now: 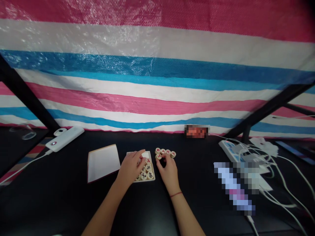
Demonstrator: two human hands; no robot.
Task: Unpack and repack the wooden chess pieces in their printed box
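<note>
A shallow white box (153, 179) holds several round xiangqi pieces (143, 176) with black and red characters. My left hand (131, 165) lies over the box's left part, hiding some pieces. Its thumb and index finger are apart, close to a red-marked piece (147, 161), and nothing shows between them. Right of the box, several red-marked pieces (168, 152) stand in a row on the black table. My right hand (168, 168) has its thumb and index finger closed round a red-marked xiangqi piece (158, 157) at the near side of that row.
A lid (103, 162), white inside, lies left of the box. Farther left is a white power bank (65, 138) with a cable. On the right are a power strip (230, 150), tangled white cables and a blurred-out object (233, 188). A striped sheet (157, 98) hangs behind the table.
</note>
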